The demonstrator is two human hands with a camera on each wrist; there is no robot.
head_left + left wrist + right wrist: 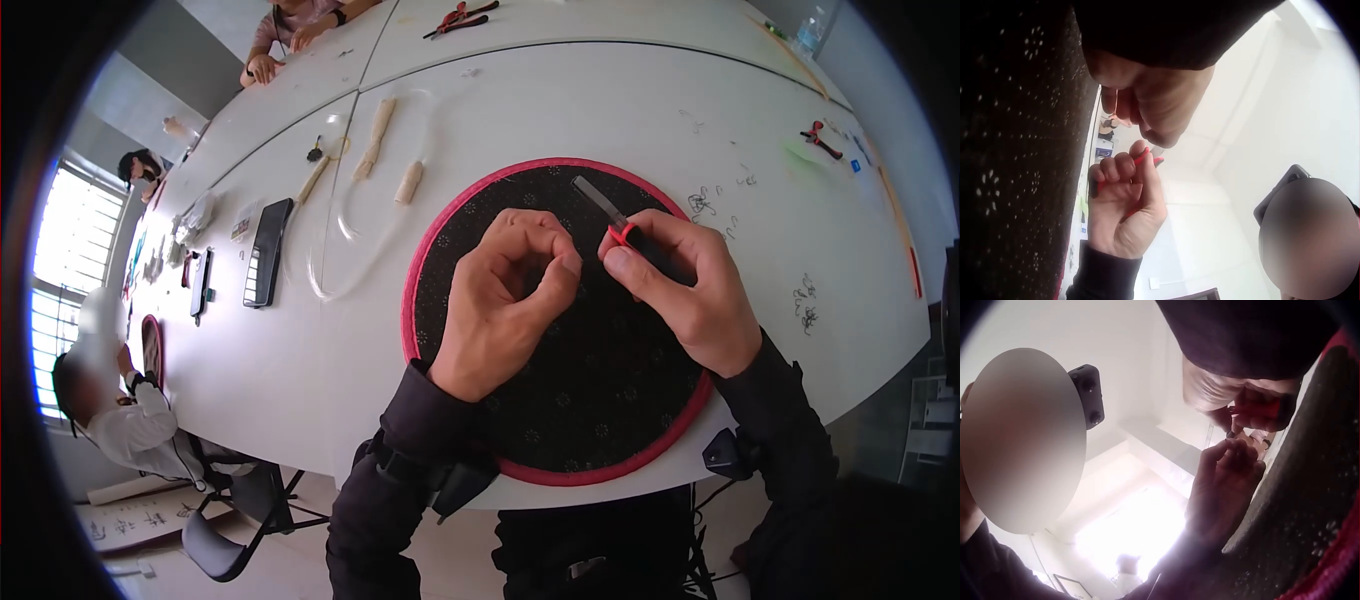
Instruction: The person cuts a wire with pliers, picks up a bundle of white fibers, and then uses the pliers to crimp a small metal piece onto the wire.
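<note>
Over the round black mat (560,400) with a red rim, both hands are raised close together. My right hand (690,285) grips a tool with a red-and-black handle and a flat metal blade (598,200); the blade points up and away to the left. In the right wrist view the tool's red handle (1257,410) lies inside the curled fingers. My left hand (515,300) is curled with the thumb tip against the forefinger, and I cannot tell whether something thin is pinched there. In the left wrist view its fingertips hang just above the right hand (1125,209).
Left of the mat lie a phone (268,252), a cork-like piece (408,182), a wrapped beige bundle (375,140) and clear tubing. Dark wire scraps (702,202) are scattered to the right. Red-handled pliers (822,140) lie farther right, others (460,20) at the back. People sit around the table.
</note>
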